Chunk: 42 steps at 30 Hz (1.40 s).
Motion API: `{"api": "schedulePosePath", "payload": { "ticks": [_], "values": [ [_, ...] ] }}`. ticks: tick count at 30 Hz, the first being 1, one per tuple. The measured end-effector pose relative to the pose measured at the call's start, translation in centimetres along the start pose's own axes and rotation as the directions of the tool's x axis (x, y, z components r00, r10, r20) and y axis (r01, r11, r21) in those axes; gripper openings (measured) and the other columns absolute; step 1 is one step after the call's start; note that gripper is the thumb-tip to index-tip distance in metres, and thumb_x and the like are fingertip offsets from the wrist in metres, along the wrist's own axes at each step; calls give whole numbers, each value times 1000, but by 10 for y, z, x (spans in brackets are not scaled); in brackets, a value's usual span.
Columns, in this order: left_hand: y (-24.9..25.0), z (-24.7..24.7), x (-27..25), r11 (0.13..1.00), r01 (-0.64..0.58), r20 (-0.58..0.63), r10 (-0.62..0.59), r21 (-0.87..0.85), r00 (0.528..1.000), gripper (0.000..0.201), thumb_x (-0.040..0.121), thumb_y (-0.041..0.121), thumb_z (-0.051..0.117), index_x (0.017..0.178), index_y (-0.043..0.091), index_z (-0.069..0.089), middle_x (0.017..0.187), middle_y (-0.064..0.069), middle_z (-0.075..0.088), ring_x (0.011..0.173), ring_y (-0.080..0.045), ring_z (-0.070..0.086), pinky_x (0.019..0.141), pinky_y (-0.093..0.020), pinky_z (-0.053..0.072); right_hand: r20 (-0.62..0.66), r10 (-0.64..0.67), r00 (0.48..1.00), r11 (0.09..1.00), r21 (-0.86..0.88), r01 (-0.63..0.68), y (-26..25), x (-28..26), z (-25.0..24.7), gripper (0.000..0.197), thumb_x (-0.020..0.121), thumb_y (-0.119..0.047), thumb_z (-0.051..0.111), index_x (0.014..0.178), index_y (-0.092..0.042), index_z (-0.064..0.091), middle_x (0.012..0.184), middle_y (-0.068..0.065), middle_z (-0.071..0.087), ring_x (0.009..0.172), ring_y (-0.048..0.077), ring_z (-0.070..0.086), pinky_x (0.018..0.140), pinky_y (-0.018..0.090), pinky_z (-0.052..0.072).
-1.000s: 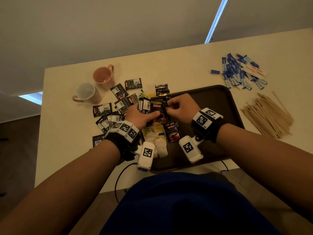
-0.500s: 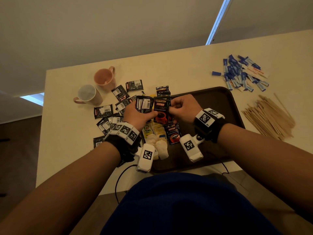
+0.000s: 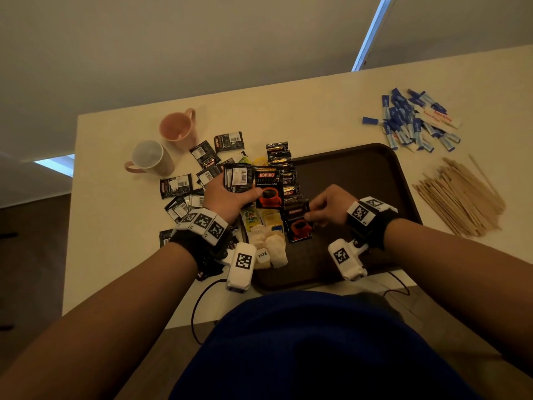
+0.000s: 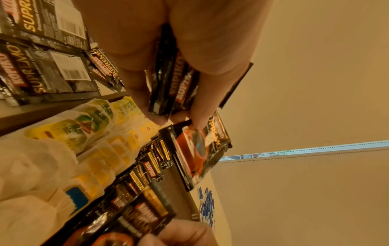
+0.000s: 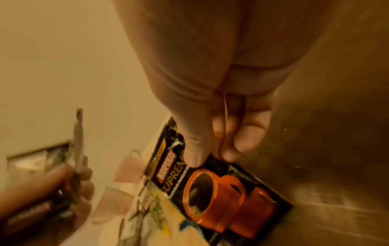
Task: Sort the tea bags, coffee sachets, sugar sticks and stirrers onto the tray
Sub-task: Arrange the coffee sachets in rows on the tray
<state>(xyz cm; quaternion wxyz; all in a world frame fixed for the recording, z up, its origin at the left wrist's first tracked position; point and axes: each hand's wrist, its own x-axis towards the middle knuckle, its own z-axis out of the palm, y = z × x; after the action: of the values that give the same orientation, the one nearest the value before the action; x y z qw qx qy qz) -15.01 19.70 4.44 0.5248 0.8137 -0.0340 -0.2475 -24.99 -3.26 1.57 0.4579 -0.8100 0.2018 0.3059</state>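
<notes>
On the cream desk (image 3: 317, 116), our left hand (image 3: 227, 197) grips a fan of coffee sachets (image 3: 253, 183); our right hand (image 3: 326, 206) pinches one sachet (image 3: 298, 226) by its top edge; they look light, floppy and slick.

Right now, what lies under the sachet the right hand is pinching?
The right hand pinches a coffee sachet by its top corner. Beneath it shows dark tray, with tea bags beside its left edge. Whatever lies directly under the sachet is covered.
</notes>
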Motion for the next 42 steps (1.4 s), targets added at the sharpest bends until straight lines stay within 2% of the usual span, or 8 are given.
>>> {"api": "schedulePosePath", "payload": {
  "ticks": [5, 11, 16, 19, 26, 31, 39, 42],
  "values": [
    [-1, 1, -3, 1000, 5, -2, -5, -11, 1000, 30, 75, 12, 85, 86, 31, 63, 89, 12, 67, 85, -3, 64, 84, -25, 51, 11, 96, 995, 995, -29, -96, 16, 6, 17, 12, 79, -16, 77, 89, -12, 73, 81, 7, 74, 71, 16, 71, 67, 26, 59],
    [-3, -1, -5, 998, 36, -21, -37, -44, 999, 33, 74, 10, 85, 88, 31, 65, 96, 4, 72, 97, -15, 69, 95, -40, 55, 28, 113, 993, 974, -202, -105, 19, 12, 25, 16, 86, -26, 72, 79, -12, 70, 75, 3, 74, 74, 17, 73, 69, 26, 60],
    [-10, -2, -7, 997, 69, -34, -70, -21, 997, 32, 72, 14, 87, 92, 28, 66, 99, 1, 73, 97, -16, 70, 94, -40, 55, -21, 109, 994, 957, -269, -111, 19, 14, 28, 20, 88, -29, 69, 75, -15, 66, 66, -1, 67, 62, 11, 66, 64, 22, 56],
    [-12, -1, -9, 997, 74, -41, -74, 0, 996, 31, 74, 15, 86, 94, 26, 65, 99, 3, 71, 96, -14, 68, 88, -31, 53, -51, 92, 994, 949, -299, -103, 17, 16, 31, 23, 89, -31, 69, 83, -9, 70, 73, 1, 67, 71, 14, 65, 73, 27, 56],
    [-15, 1, -10, 996, 88, -19, -88, 11, 996, 29, 76, 13, 84, 94, 25, 65, 88, 13, 67, 81, 4, 62, 68, -9, 46, -43, 102, 994, 949, -296, -110, 15, 20, 33, 23, 90, -33, 67, 86, -11, 71, 75, 1, 68, 71, 13, 65, 71, 26, 56],
    [-17, 0, -10, 996, 90, -6, -90, 16, 996, 28, 77, 11, 83, 93, 23, 63, 85, 15, 64, 78, 7, 59, 61, -2, 44, -15, 110, 994, 953, -282, -110, 19, 19, 31, 25, 90, -34, 66, 89, -10, 71, 82, 4, 72, 69, 11, 65, 73, 28, 57],
    [-21, 3, -10, 994, 107, -4, -107, -30, 994, 34, 76, 10, 84, 103, 18, 64, 92, 9, 68, 83, 1, 63, 65, -4, 46, -13, 102, 995, 954, -281, -102, 27, 19, 26, 29, 90, -37, 65, 85, -9, 72, 75, 4, 73, 61, 10, 65, 70, 27, 57],
    [-21, 5, -10, 989, 132, -17, -133, -65, 991, 34, 75, 10, 85, 101, 19, 65, 101, -2, 71, 94, -14, 68, 83, -24, 53, -23, 84, 996, 955, -284, -87, 28, 16, 20, 30, 90, -39, 65, 82, -11, 72, 74, 3, 72, 63, 11, 65, 68, 27, 56]
  ]
}}
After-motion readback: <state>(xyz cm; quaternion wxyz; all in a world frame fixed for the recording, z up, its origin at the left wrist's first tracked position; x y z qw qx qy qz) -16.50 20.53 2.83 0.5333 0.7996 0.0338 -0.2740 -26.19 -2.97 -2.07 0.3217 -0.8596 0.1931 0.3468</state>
